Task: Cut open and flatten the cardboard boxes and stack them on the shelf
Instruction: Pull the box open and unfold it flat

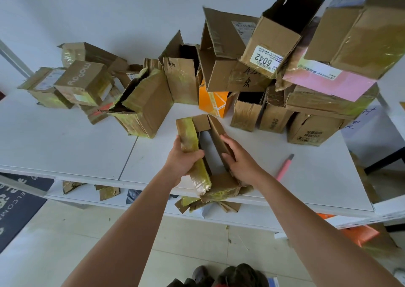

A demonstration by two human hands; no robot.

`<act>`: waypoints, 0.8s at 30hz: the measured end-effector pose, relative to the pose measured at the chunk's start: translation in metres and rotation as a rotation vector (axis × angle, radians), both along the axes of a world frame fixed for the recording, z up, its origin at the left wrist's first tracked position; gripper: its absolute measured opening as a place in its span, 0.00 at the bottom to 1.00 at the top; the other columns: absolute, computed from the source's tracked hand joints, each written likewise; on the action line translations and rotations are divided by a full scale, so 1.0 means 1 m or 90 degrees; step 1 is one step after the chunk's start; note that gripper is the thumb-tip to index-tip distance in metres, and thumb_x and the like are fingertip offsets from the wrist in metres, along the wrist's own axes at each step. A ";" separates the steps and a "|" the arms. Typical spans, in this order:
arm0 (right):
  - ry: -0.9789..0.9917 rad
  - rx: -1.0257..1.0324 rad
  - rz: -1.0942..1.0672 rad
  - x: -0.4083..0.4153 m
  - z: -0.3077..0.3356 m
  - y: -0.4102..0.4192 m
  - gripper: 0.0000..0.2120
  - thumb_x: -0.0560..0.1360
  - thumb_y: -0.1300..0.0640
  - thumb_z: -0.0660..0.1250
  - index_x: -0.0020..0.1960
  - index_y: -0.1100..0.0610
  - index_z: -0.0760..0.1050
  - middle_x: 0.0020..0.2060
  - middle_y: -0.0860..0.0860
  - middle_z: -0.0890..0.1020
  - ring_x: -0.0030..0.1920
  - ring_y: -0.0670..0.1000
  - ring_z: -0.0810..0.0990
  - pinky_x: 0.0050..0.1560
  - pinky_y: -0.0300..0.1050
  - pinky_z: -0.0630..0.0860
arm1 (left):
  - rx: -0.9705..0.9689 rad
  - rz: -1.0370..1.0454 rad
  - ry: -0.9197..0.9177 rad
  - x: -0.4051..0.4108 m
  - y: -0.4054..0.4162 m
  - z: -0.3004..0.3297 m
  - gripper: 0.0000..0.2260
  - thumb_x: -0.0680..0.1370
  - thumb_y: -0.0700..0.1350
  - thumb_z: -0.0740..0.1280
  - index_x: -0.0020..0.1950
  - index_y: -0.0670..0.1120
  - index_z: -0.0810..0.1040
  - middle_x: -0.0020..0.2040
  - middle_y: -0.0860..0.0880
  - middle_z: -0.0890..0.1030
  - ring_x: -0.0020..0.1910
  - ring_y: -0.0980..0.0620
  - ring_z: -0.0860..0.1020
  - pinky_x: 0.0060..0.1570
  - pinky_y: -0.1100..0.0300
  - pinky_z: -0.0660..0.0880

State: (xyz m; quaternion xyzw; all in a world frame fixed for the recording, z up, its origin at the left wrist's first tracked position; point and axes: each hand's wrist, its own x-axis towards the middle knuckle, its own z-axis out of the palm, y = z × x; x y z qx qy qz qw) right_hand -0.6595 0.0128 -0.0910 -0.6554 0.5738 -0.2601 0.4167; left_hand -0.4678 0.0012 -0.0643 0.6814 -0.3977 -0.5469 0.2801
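A heap of cardboard boxes (252,67) crowds the back of the white worktop (65,142), with a pink box cutter (284,168) lying just right of the hands. At the front edge, the left hand (183,159) grips the taped wall of an opened box (206,146) while the right hand (240,159) curls round its other wall. Flattened cardboard (206,203) lies on the shelf (83,195) below.

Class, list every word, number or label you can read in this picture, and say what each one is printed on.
"6042": white label on the tall open box.
"moody", upside down: small box at the left.
"ELCOME", partly cut off: dark floor mat.
Handwritten characters on the middle box and on a paper sheet at the right: not legible to me.
Other shipping labels and printed box marks: too small or blurred.
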 end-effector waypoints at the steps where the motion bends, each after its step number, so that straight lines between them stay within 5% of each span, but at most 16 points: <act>1: 0.025 -0.017 0.004 -0.001 0.004 -0.004 0.27 0.83 0.56 0.60 0.79 0.52 0.56 0.78 0.50 0.58 0.77 0.51 0.59 0.70 0.37 0.59 | -0.013 -0.014 -0.032 -0.003 0.000 0.000 0.42 0.73 0.46 0.74 0.79 0.56 0.51 0.57 0.50 0.75 0.54 0.48 0.78 0.42 0.55 0.78; 4: 0.102 -0.065 0.024 0.000 0.016 -0.021 0.33 0.81 0.51 0.63 0.80 0.51 0.49 0.80 0.51 0.51 0.79 0.52 0.50 0.77 0.50 0.53 | -0.052 -0.112 -0.179 -0.007 0.002 0.000 0.46 0.69 0.45 0.75 0.80 0.56 0.50 0.59 0.49 0.75 0.58 0.44 0.77 0.56 0.47 0.78; 6: 0.142 -0.100 -0.003 0.004 0.018 -0.033 0.34 0.82 0.49 0.61 0.81 0.49 0.46 0.80 0.50 0.49 0.80 0.52 0.46 0.78 0.58 0.48 | -0.087 -0.199 -0.334 -0.002 0.005 0.003 0.48 0.67 0.46 0.75 0.79 0.58 0.51 0.60 0.50 0.76 0.58 0.43 0.76 0.53 0.51 0.76; 9: 0.168 -0.045 -0.072 0.010 0.013 -0.044 0.27 0.83 0.48 0.58 0.79 0.49 0.56 0.77 0.51 0.63 0.77 0.54 0.59 0.75 0.64 0.53 | -0.152 -0.264 -0.466 0.012 0.002 0.013 0.47 0.66 0.45 0.74 0.78 0.62 0.52 0.57 0.52 0.76 0.53 0.44 0.76 0.45 0.55 0.72; 12: 0.147 -0.009 -0.149 0.017 0.004 -0.040 0.13 0.80 0.46 0.64 0.59 0.53 0.72 0.51 0.49 0.79 0.58 0.56 0.77 0.60 0.56 0.72 | -0.189 -0.330 -0.475 0.027 -0.003 0.019 0.43 0.68 0.41 0.71 0.79 0.57 0.56 0.65 0.49 0.74 0.60 0.44 0.74 0.51 0.53 0.74; 15: 0.137 -0.055 -0.189 0.034 -0.002 -0.028 0.13 0.79 0.48 0.66 0.40 0.51 0.65 0.35 0.44 0.73 0.38 0.50 0.74 0.33 0.44 0.65 | -0.177 -0.365 -0.522 0.028 -0.005 0.014 0.33 0.72 0.39 0.69 0.76 0.46 0.62 0.70 0.45 0.68 0.67 0.43 0.70 0.62 0.51 0.70; 21: 0.052 -0.062 -0.231 0.058 -0.010 -0.010 0.09 0.78 0.51 0.68 0.43 0.51 0.71 0.36 0.42 0.75 0.37 0.45 0.73 0.32 0.39 0.66 | -0.309 -0.276 -0.503 0.006 -0.009 0.001 0.26 0.75 0.35 0.66 0.74 0.44 0.69 0.68 0.44 0.71 0.65 0.42 0.72 0.75 0.47 0.57; 24: 0.016 -0.059 -0.235 0.055 -0.012 -0.008 0.10 0.78 0.52 0.68 0.42 0.52 0.69 0.35 0.42 0.74 0.37 0.45 0.73 0.33 0.39 0.66 | -0.342 -0.286 -0.502 0.007 -0.012 -0.002 0.21 0.76 0.35 0.65 0.69 0.43 0.75 0.63 0.44 0.78 0.62 0.42 0.74 0.73 0.44 0.59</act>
